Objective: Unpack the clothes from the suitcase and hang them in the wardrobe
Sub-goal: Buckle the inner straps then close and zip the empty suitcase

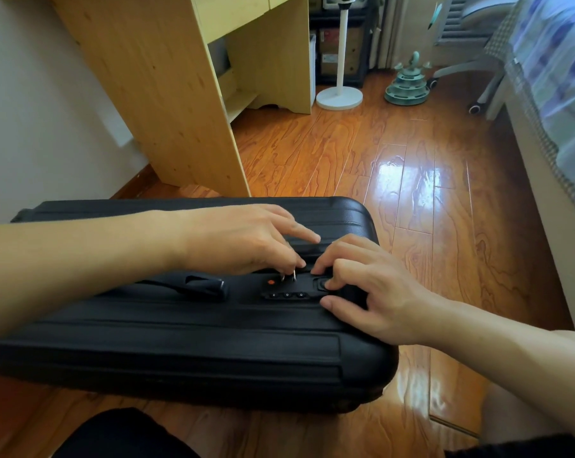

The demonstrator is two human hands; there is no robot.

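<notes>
suitcase [187,345]: black hard-shell, shut, lying flat on the wood floor [421,200], near centre, just in front of the person's knees.
carry handle [193,284]: on the upward side edge of the case, left of the lock.
lock [287,289]: combination block on the same edge, three dials in a row, small orange dot at its upper left, a push button at its right end.
zipper pulls [288,276]: two metal tabs standing at the lock's top edge.
left hand [243,241]: comes in from the left, over the case; thumb and curled fingers pinch the zipper pulls, index finger stretched out flat on the shell beyond.
right hand [368,292]: comes in from the right; fingers curled narrow over the right end of the lock, one fingertip on the push button, thumb lying on the shell just near of it.
clothes: not visible, case is closed.
desk [167,94]: light wood, far left, side panel just behind the case.
fan stand [340,90]: white pole on a round base, far centre.
tiered toy [408,84]: green, on the floor right of the fan stand.
chair [471,74]: wheeled base, far right.
bed [550,104]: right edge, blue patterned cover hanging down.
</notes>
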